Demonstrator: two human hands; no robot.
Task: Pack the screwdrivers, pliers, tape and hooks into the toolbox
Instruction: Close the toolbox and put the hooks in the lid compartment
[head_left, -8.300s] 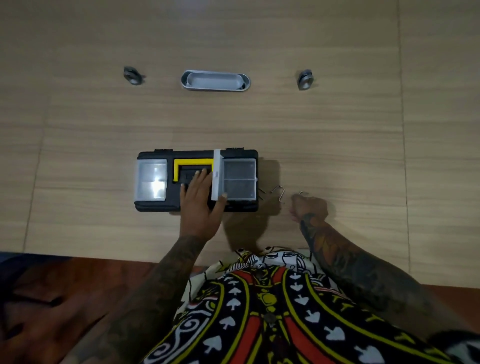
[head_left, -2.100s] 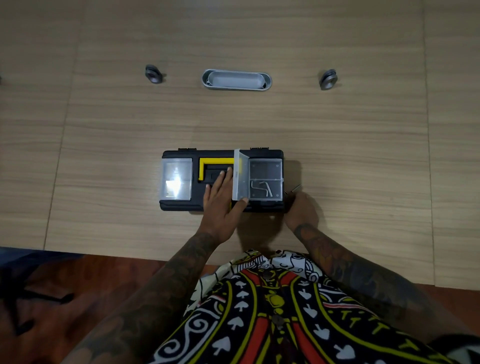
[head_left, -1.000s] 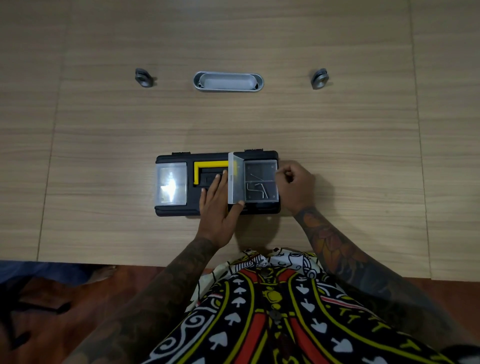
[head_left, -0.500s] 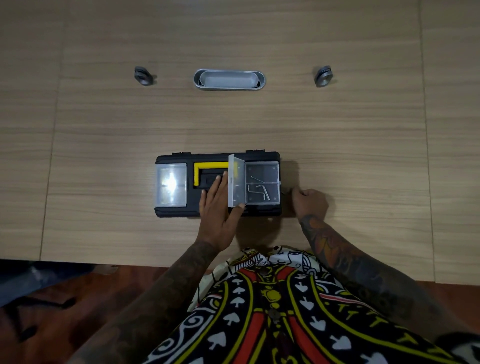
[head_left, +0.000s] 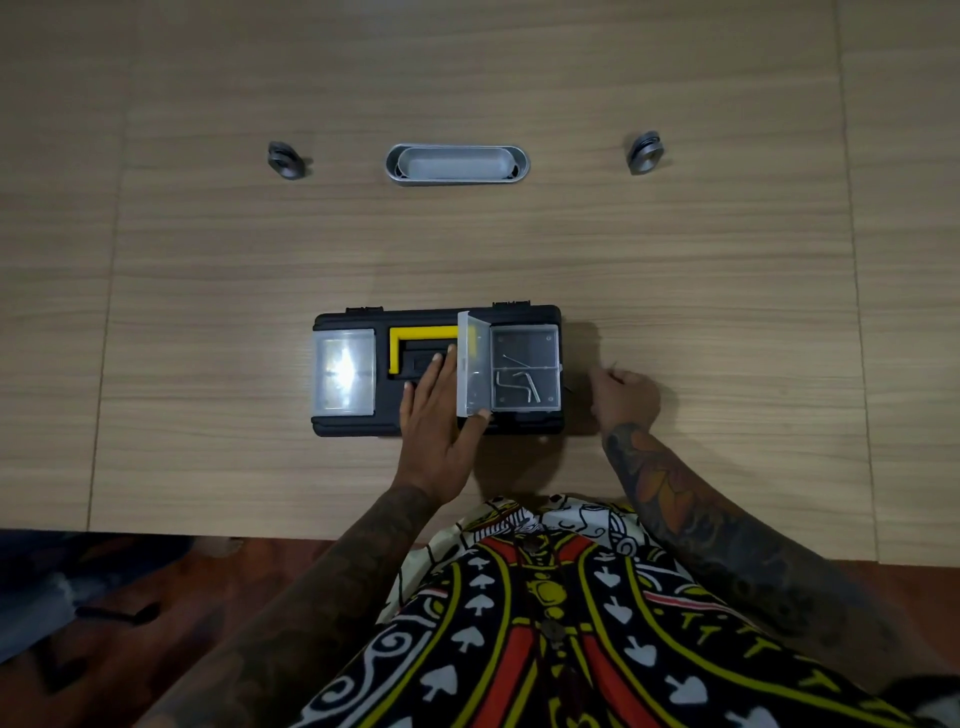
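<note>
Clear plastic lid (head_left: 472, 364) of the right organiser compartment (head_left: 524, 374) stands propped open under my left hand (head_left: 434, 415), fingers spread flat on the black toolbox (head_left: 353, 423). Three metal hooks (head_left: 514, 384) now lie inside, one more than two seconds ago. My right hand (head_left: 623, 397) has withdrawn to the surface (head_left: 727, 312) at 3 o'clock of the toolbox, fingers pinched on another hook, judged next to load.
</note>
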